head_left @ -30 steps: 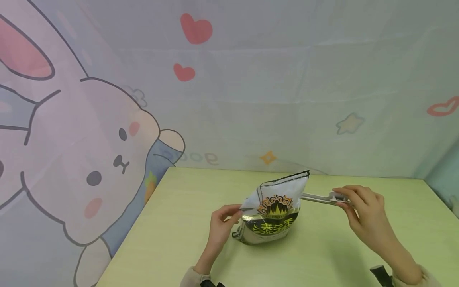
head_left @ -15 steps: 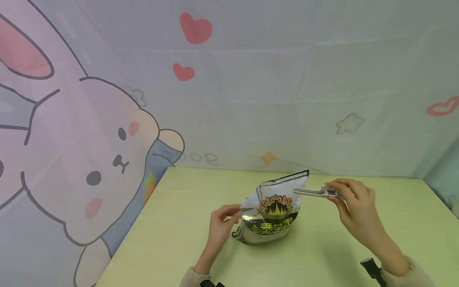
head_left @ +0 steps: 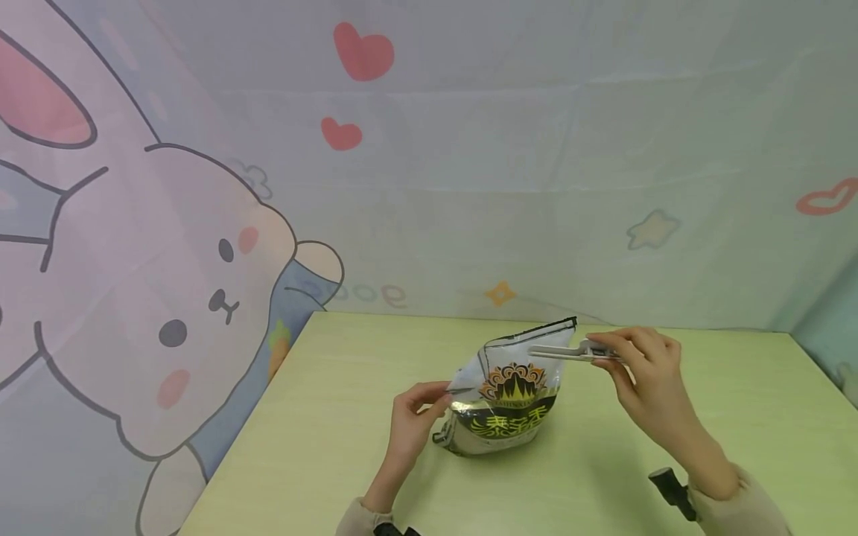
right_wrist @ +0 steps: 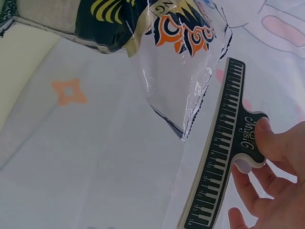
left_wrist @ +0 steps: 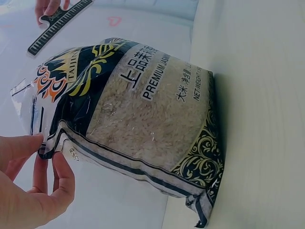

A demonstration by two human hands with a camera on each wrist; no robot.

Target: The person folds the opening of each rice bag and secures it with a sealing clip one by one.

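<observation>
A bag of rice (head_left: pixel 512 394) stands on the table with its slanted top edge rising to the right. My left hand (head_left: pixel 415 420) pinches the bag's left edge between thumb and fingers; the left wrist view shows this hand (left_wrist: pixel 38 181) at a folded corner of the bag (left_wrist: pixel 147 109). A long clip with a piano-key pattern (right_wrist: pixel 219 143) is pinched at its handle by my right hand (right_wrist: pixel 274 176). From the head, the clip (head_left: pixel 559 352) appears across the bag's upper part, and my right hand (head_left: pixel 646 372) is to the bag's right. Whether clip and bag touch, I cannot tell.
A light yellow-green table (head_left: pixel 322 387) carries the bag. Behind it hangs a cloth (head_left: pixel 456 223) printed with a rabbit, hearts and stars. Black straps with dark parts (head_left: pixel 672 491) sit at both wrists.
My right hand has moved left and slightly up with the clip, whose long end now overlaps the bag's upper part in the head view. The left hand and the bag have stayed almost still.
</observation>
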